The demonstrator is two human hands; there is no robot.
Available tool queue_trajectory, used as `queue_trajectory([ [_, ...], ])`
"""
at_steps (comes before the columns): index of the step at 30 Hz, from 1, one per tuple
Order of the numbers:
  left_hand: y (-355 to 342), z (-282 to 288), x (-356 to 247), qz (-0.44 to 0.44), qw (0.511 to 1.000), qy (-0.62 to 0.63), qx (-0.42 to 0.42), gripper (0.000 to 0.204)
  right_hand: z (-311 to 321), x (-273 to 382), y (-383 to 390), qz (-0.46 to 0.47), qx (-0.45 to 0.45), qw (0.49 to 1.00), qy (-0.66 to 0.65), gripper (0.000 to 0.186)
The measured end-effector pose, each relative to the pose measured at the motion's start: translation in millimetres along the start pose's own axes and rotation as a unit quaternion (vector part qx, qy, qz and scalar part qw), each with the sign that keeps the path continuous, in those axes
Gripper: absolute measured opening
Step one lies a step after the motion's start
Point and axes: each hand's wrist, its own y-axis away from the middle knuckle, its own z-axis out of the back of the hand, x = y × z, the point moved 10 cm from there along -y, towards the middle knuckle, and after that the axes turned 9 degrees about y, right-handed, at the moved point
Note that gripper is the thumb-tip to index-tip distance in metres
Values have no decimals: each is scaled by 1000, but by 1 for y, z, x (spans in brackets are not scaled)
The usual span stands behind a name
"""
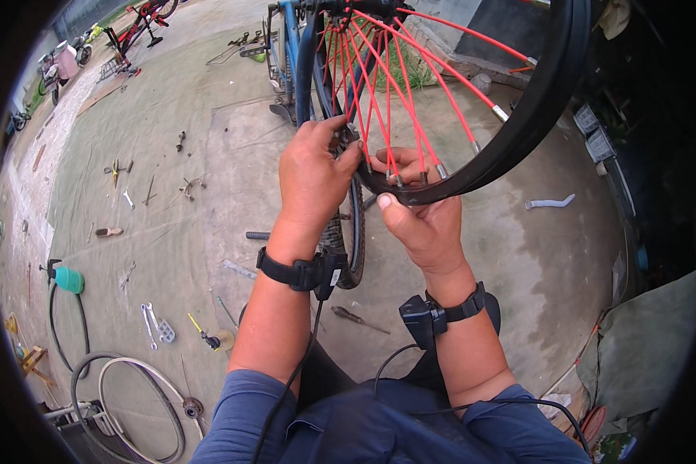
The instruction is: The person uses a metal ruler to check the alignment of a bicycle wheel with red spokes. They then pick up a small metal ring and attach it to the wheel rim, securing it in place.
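A bicycle wheel with a black rim and red spokes stands before me at the upper middle. My right hand grips the lower rim, its thumb on the outer edge and its fingertips reaching behind the spokes. To the left, my left hand is closed in a pinch at the rim's side, on a small dark part I cannot make out. Beyond the wheel is a blue bicycle frame. A knobbly tyre shows below, between my forearms.
Wrenches, a brush and pliers lie on the ground at left. A green spray bottle and looped hose sit nearer. A red bicycle is far left; a pale curved piece lies right.
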Motion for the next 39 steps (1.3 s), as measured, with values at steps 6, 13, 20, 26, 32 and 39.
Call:
queue_trajectory([
  [6,4,0,3,7,1000,25,1,36,0,1,0,-1,2,1000,9,24],
  [13,6,0,4,19,1000,20,1,37,0,8,-1,11,1,1000,27,23],
  [20,5,-3,0,19,999,31,-11,30,1,10,-1,6,1,999,36,22],
  [26,9,-6,20,105,988,109,18,33,1,11,-1,-6,4,1000,17,22],
  [32,9,-10,27,120,981,148,43,34,1,14,-1,-9,4,1000,23,21],
  [39,8,-7,30,136,971,183,68,31,1,10,-1,-10,7,1000,10,20],
])
